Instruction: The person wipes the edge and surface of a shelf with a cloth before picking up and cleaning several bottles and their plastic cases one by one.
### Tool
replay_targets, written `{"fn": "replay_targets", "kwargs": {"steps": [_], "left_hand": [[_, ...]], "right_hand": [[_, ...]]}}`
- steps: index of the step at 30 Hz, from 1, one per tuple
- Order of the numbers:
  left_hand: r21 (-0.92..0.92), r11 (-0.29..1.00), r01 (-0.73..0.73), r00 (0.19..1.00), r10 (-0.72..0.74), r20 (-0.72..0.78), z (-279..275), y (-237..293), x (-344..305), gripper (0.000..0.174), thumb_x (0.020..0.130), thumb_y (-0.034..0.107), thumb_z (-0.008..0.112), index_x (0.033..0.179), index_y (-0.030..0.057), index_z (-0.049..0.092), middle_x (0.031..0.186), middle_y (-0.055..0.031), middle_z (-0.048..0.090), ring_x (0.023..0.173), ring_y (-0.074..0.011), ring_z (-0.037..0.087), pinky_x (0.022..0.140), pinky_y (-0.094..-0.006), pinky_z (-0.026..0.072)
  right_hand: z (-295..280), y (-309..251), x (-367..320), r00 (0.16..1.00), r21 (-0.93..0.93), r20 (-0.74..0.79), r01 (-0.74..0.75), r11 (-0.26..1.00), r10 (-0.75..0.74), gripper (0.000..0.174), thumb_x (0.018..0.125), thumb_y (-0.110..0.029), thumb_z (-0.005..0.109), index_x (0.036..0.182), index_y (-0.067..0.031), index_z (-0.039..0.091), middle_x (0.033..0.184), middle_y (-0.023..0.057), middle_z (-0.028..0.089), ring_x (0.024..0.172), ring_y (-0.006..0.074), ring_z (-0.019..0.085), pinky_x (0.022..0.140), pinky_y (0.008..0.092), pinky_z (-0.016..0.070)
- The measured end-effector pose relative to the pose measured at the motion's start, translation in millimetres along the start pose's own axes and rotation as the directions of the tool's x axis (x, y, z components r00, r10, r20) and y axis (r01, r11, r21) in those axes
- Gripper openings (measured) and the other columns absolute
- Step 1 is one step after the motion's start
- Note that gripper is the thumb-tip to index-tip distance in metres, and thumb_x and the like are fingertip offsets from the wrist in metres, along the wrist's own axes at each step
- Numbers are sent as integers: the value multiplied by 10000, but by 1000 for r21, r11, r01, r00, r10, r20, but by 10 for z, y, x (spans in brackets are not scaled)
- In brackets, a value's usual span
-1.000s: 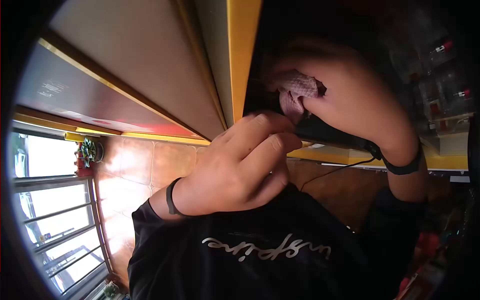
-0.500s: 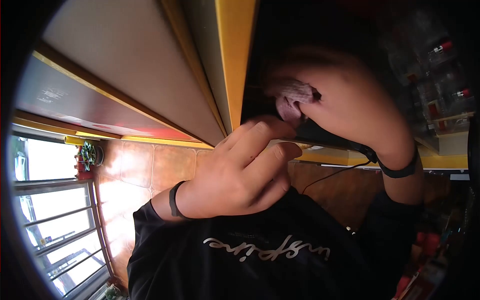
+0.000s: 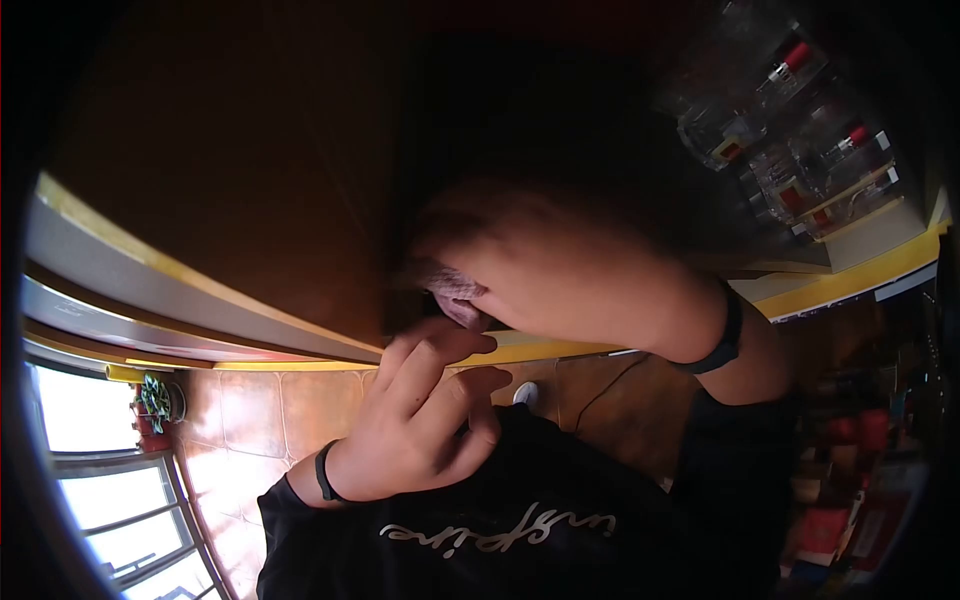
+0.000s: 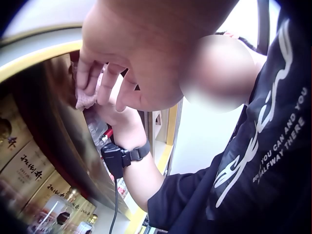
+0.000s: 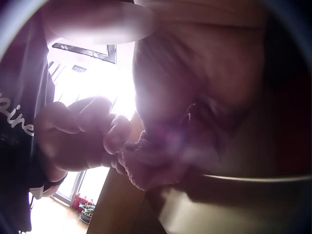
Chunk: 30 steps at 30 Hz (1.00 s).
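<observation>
In the head view, a pinkish-mauve textured cloth (image 3: 455,292) is bunched under my right hand (image 3: 560,270), which reaches into a dark cabinet space. That hand grips the cloth in its palm, and its fingertips are lost in shadow. Curled fingers of my left hand (image 3: 430,405) are at the cloth's lower end. Seen from the right wrist, the left fingertips (image 5: 116,163) meet the cloth's frayed-looking edge (image 5: 139,170). The left wrist view shows the cloth (image 4: 87,97) by the left hand's fingers, close to a dark glossy panel (image 4: 63,131).
Clear bottles with red parts (image 3: 790,150) stand inside on the right. A yellow-edged shelf (image 3: 800,295) runs below the right forearm. Boxes with gold fronts (image 4: 29,170) appear in the left wrist view. A potted plant (image 3: 155,400) stands near the window, and a cable hangs from the right wrist.
The head view has tilted, so the cabinet's yellow edge has swung and more bottles show. Both hands and the cloth now sit lower and farther left in view, still together.
</observation>
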<state>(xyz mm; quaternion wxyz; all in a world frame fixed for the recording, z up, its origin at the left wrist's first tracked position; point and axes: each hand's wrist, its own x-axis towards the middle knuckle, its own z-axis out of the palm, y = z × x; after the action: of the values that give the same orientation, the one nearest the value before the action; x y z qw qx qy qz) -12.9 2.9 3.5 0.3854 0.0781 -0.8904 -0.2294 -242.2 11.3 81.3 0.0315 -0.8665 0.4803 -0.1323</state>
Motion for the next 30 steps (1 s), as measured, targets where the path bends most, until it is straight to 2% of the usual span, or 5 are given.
{"fn": "replay_targets", "kwargs": {"steps": [3,7,13,18,30], "left_hand": [[27,999,20,1000,-20,4,37,40,19,371,759,-2,759,1127,43,762,1246,-186,682,1186,-423,657,981,-478,561],[43,999,13,1000,-13,-5,54,40,53,377,743,-18,744,1116,37,755,1237,-184,679,1155,-420,664,966,-476,563],[-6,1000,-9,1000,9,0,58,50,125,377,735,-39,737,1106,28,746,1208,-173,684,1141,-402,671,954,-473,564],[-19,998,-59,998,59,-29,101,96,255,374,724,-53,734,1090,25,745,1184,-166,680,1108,-378,671,934,-463,562],[-28,998,-51,996,49,-79,189,133,249,327,735,-77,739,1050,10,739,1115,-155,682,1018,-356,689,855,-453,578]], "right_hand": [[123,-98,100,994,-249,-14,103,963,-110,142,922,-161,716,1046,-104,757,1138,58,734,1109,257,708,988,403,604],[70,-76,90,980,-228,-33,184,956,-197,180,902,-152,725,1060,-70,749,1150,74,718,1088,252,725,970,366,628],[-34,52,-248,999,-55,-37,12,998,-14,229,919,-132,734,1126,-37,710,1150,94,712,1079,268,731,968,350,635],[-89,-40,-195,1000,-147,-5,23,989,-24,221,936,-122,736,1130,-25,691,1134,112,708,1083,269,741,917,377,642],[-221,-4,-347,996,-16,25,-87,996,87,211,916,-44,733,1127,-30,728,1211,141,724,1088,380,748,940,441,632]]}}
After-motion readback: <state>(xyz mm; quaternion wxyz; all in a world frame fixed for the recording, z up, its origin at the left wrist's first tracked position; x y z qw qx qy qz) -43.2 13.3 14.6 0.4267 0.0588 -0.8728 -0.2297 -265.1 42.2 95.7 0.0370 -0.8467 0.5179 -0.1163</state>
